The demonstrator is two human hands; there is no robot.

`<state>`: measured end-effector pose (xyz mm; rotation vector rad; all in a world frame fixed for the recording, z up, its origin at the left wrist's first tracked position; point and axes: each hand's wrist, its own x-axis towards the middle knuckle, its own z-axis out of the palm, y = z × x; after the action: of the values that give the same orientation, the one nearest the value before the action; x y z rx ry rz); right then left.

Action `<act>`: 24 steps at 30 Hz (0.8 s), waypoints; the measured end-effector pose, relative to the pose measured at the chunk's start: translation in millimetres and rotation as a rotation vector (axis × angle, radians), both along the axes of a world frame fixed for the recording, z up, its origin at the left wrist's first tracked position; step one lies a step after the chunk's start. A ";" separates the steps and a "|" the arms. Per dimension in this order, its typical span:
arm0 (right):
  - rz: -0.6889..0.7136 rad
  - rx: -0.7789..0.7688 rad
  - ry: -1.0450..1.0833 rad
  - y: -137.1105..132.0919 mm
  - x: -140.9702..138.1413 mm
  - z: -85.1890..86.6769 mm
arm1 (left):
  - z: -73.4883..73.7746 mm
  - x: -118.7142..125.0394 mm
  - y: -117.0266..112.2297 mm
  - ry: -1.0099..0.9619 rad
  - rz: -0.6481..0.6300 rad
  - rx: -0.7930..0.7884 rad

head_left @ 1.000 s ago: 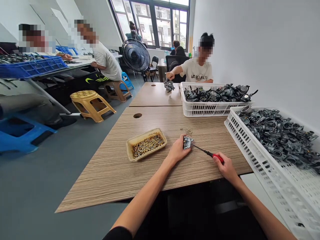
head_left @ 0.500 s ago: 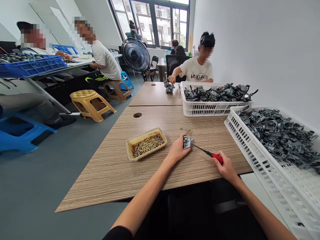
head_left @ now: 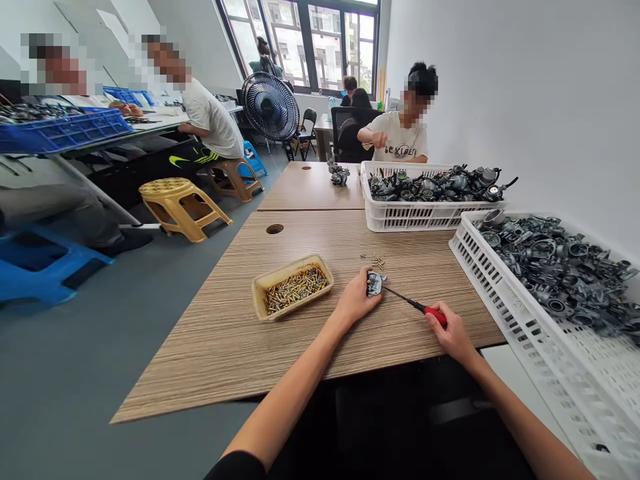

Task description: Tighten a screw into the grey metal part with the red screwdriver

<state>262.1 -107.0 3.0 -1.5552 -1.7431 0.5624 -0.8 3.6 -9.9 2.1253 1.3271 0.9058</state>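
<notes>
My left hand (head_left: 356, 298) is closed around a grey metal carburetor body (head_left: 375, 284) just above the wood-grain table. In my right hand (head_left: 453, 331) is a screwdriver (head_left: 434, 315) with a red and black handle. Its thin dark shaft points left, and the tip meets or nearly meets the carburetor body's right edge; exact contact is too small to tell. Several small brass parts (head_left: 379, 260) lie loose on the table just beyond the carburetor body. To the left of my left hand stands a beige tray (head_left: 257, 303) filled with many small brass and silvery pieces.
A white crate (head_left: 415, 219) of carburetors stands at the far side, and a larger white crate (head_left: 505, 300) of metal bodies is on my right. Across the table sits a co-worker (head_left: 400, 137), near an upright carburetor (head_left: 339, 175). A fan (head_left: 270, 107) and a yellow stool (head_left: 183, 207) are left.
The co-worker across the table has drawn a hand back from the upright carburetor toward the chest. My hands, the carburetor body and the screwdriver stay almost where they were.
</notes>
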 end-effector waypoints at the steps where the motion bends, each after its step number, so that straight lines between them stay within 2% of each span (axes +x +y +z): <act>1: 0.001 -0.004 0.002 -0.1 0.1 -0.2 | 0.2 0.0 -0.1 0.005 0.002 0.000; 24: 0.032 -0.026 -0.005 -1.9 -2.3 0.2 | 2.6 0.8 -1.2 -0.014 0.021 -0.003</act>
<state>259.9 -108.9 3.2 -1.5501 -1.7739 0.6002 0.0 2.4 -7.3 2.1031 1.3451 0.9251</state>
